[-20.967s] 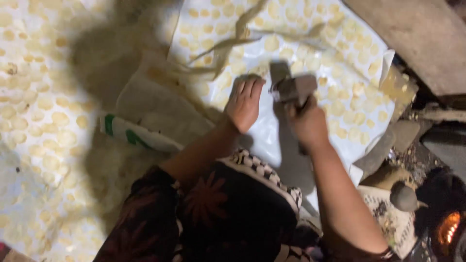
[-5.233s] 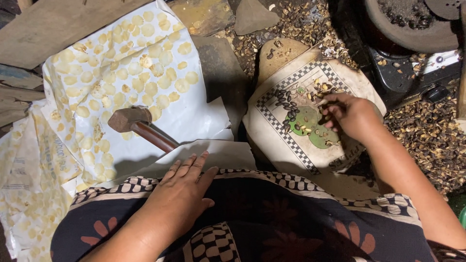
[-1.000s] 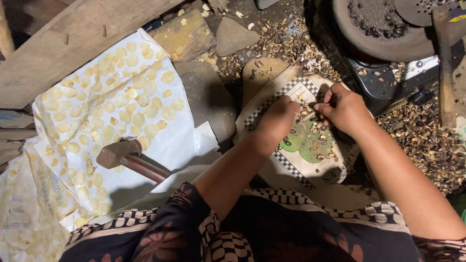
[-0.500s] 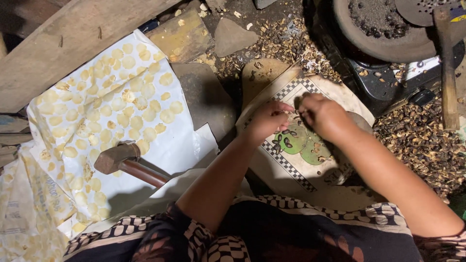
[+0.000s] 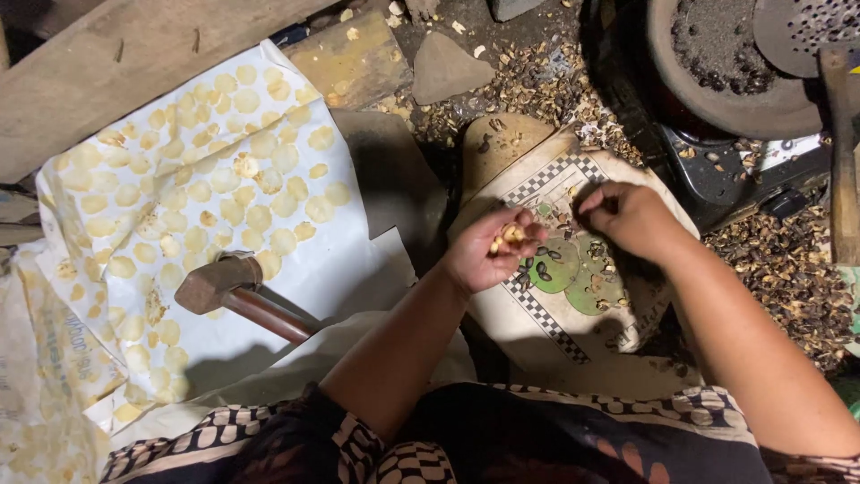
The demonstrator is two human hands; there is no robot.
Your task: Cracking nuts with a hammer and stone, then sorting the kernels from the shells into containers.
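Pale peeled kernels (image 5: 509,237) are cupped in the half-closed left hand (image 5: 488,254) over the checkered sack (image 5: 546,309), near whose far edge dark seeds (image 5: 587,246) are pinched by the right hand (image 5: 627,218).

Printed sack (image 5: 537,314) under hands — checkered border, green circles.

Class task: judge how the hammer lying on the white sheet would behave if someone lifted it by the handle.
The hammer would probably feel head-heavy: its blocky head looks bulky beside the slim handle. Lying flat on the white sheet, it seems unlikely to roll. It looks rigid, not fragile.
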